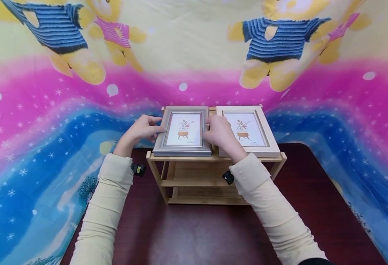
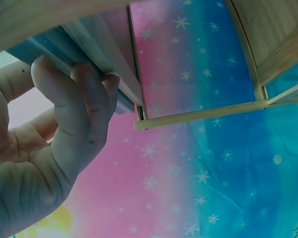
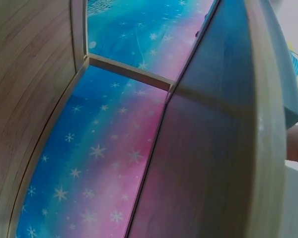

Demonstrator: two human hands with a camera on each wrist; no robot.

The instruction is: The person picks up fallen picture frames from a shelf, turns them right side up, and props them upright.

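Observation:
A silver-grey picture frame (image 1: 180, 151) with a potted-plant print lies face up on the left half of the top of a wooden rack (image 1: 194, 183). My left hand (image 1: 142, 129) is at its left side, the thumb by the edge; in the left wrist view the curved fingers of the left hand (image 2: 64, 114) touch the frame's side (image 2: 84, 44). My right hand (image 1: 221, 132) grips the right side of the same frame, its fingertips partly hidden. Close to the right hand lies a cream picture frame (image 1: 268, 134) with a similar print.
The rack stands on a dark red-brown table (image 1: 187, 235), with lower shelves (image 1: 197, 171) under its top. A curtain (image 1: 187, 55) printed with bears and snowflakes hangs behind and at both sides. In the right wrist view, the rack's side and shelf boards (image 3: 35, 99) fill much of the picture.

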